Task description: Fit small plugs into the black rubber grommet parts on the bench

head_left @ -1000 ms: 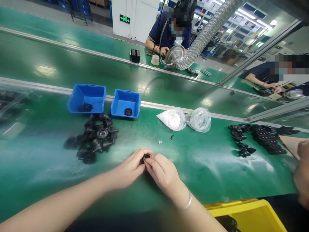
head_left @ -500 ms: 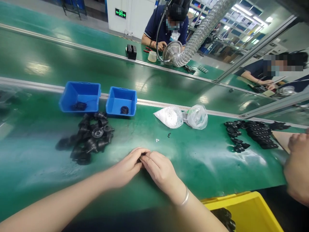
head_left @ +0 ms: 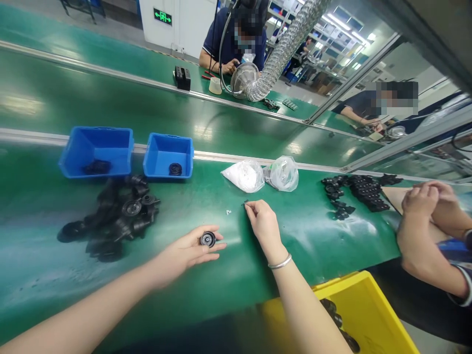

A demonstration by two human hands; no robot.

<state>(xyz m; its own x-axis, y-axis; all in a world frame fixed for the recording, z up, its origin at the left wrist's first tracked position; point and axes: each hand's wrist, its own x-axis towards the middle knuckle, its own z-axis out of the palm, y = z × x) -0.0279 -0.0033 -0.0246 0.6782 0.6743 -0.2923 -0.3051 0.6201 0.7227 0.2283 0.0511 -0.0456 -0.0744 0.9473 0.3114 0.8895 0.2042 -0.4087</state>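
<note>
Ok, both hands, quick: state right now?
Left hand: holding a round black part, fingers spread.
Right hand: fingertips at small black pieces; whether closed on one can't be told.

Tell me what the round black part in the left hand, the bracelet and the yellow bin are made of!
The round black part in the left hand looks like hard, slightly shiny plastic, with moulded-looking rings; metal is possible. The bracelet is probably polished metal: silvery with bright highlights. The yellow bin seems to be stiff, smooth plastic: evenly coloured, with a thick rim.
</note>
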